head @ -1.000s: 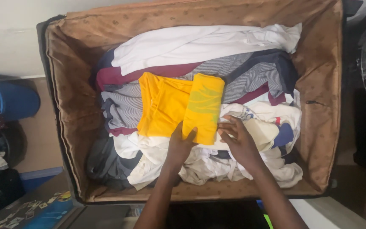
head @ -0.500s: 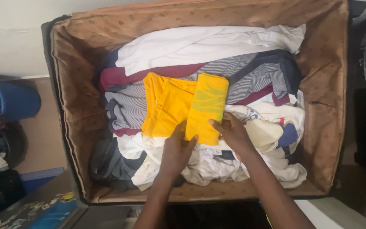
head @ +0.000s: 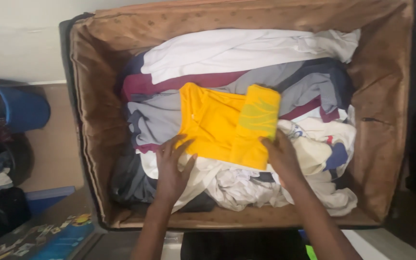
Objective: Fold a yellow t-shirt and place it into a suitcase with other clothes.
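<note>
Head view: a yellow shirt (head: 217,126), partly folded, lies on top of the heap of clothes in the middle of the frame, inside an open suitcase (head: 90,96) lined in brown. Its folded strip runs from lower centre up toward the right, and that is the long axis. The right hand (head: 279,155) sits at the strip's lower right end, fingers curled against the edge; it seems to pinch the cloth, though blur hides the grip. The left hand (head: 172,169) lies lower left of the shirt, fingers spread flat and holding nothing, tips just at the shirt's lower left edge. The right hand is the nearer to the strip. The cloth is plain bright yellow, smooth, with a paler sheen on the strip.
</note>
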